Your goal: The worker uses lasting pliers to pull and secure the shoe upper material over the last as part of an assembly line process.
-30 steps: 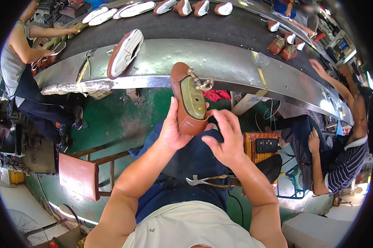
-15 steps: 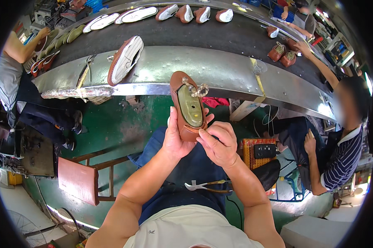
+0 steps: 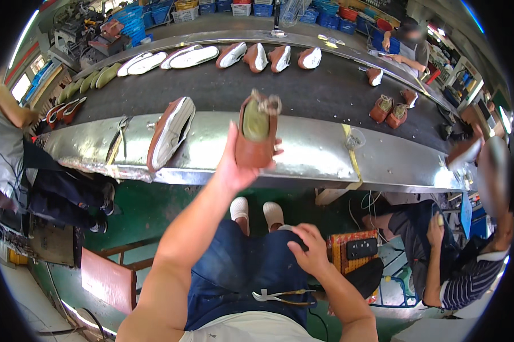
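My left hand (image 3: 234,165) grips a brown shoe (image 3: 254,153) by its heel end and holds it out over the metal edge of the bench. A green shoe last (image 3: 257,124) fills the shoe's opening, and a knotted lace sits at its far end. Down by my right thigh, my right hand (image 3: 310,251) holds nothing, its fingers apart. On my lap rests a pair of pincers (image 3: 277,296). Left of the held shoe, another brown shoe (image 3: 171,134) with a white sole lies on its side on the metal edge.
Along the dark belt (image 3: 211,88) lie several white-soled shoes (image 3: 189,57) and a pair of brown shoes (image 3: 389,110). A co-worker in a striped sleeve (image 3: 467,283) sits at right; another person stands at left. A stool (image 3: 106,279) is to my left, a phone (image 3: 361,248) to my right.
My left hand has carried the shoe forward over the bench edge and tilted it. My right hand has let go of the shoe and dropped toward my thigh.
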`<state>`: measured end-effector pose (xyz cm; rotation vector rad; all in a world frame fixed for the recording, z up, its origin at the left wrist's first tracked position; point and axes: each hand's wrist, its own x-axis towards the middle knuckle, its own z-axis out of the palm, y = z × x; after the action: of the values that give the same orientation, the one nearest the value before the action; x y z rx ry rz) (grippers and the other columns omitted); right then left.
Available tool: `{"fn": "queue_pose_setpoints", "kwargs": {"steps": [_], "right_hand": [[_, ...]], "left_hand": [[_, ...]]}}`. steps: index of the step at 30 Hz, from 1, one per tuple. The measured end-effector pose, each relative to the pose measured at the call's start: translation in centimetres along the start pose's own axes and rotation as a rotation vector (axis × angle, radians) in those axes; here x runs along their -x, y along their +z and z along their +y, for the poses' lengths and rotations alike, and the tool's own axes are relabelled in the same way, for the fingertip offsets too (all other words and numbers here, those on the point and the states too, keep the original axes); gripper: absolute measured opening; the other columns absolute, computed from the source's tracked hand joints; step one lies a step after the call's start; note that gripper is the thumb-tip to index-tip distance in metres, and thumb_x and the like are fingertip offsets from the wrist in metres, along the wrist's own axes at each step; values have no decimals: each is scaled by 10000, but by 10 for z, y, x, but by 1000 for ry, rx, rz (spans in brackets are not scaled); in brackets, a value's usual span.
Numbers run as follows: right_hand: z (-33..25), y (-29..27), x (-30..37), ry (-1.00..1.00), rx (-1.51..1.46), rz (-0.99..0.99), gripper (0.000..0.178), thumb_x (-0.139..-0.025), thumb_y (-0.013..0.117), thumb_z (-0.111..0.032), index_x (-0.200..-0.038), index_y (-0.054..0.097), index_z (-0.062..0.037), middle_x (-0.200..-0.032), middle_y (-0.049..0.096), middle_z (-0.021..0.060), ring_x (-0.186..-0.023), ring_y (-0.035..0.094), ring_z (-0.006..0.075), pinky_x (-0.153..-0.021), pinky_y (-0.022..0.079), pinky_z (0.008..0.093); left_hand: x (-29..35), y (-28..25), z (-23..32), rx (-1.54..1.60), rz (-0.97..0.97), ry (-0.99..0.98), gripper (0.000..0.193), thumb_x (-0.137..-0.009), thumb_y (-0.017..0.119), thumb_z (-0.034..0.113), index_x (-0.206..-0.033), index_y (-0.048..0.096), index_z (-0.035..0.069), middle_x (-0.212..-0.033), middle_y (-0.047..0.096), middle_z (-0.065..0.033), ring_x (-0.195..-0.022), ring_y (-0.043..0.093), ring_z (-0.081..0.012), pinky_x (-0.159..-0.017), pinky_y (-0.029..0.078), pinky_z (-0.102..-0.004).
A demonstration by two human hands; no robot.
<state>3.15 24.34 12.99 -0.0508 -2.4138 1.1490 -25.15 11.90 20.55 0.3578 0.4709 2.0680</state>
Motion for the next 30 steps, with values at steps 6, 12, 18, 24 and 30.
{"fn": "queue_pose_setpoints", "kwargs": {"steps": [6, 12, 18, 24, 30], "right_hand": [[44, 10, 51, 167, 19, -218, 308, -879, 785, -220, -1123, 708, -48, -1086, 680, 154, -1011, 670, 336, -882, 552, 388], [48, 0, 79, 221, 178, -588, 327, -870, 783, -316, -1024, 702, -39, -997, 681, 156, -933, 670, 347, -826, 561, 422], [36, -3, 89, 530, 319, -826, 397, -903, 739, -391, -1076, 676, -39, -1022, 698, 172, -878, 695, 383, -783, 574, 433], [96, -11, 117, 1093, -605, -774, 341, -961, 706, -307, -1177, 600, -65, -925, 642, 28, -770, 598, 110, -690, 513, 275], [61, -18, 112, 1071, -1311, -553, 514, -881, 786, -190, -1281, 490, -59, -974, 596, 42, -748, 562, 100, -643, 468, 237]], "left_hand": [[-180, -81, 88, -838, 734, 226, 832, -1024, 357, 679, -1460, 468, -21, -1470, 501, -254, -1355, 504, -374, -1105, 423, -484], [-230, -141, 85, -1264, 723, 481, 695, -1061, 367, 551, -1224, 609, -80, -1238, 618, -357, -1245, 558, -486, -1057, 413, -490], [-206, -95, 113, -1967, 641, 481, 553, -949, 627, 438, -1286, 633, -1, -1377, 604, -238, -1287, 561, -411, -1100, 447, -453], [-85, -43, 229, -2467, 1126, -675, 857, -751, 776, 527, -1428, 564, 47, -1463, 545, -188, -1348, 507, -419, -1072, 377, -658], [-11, -95, 278, -1527, 722, -218, 694, -911, 736, 412, -1460, 529, 42, -1243, 694, -161, -1034, 707, -221, -919, 556, -395]]}}
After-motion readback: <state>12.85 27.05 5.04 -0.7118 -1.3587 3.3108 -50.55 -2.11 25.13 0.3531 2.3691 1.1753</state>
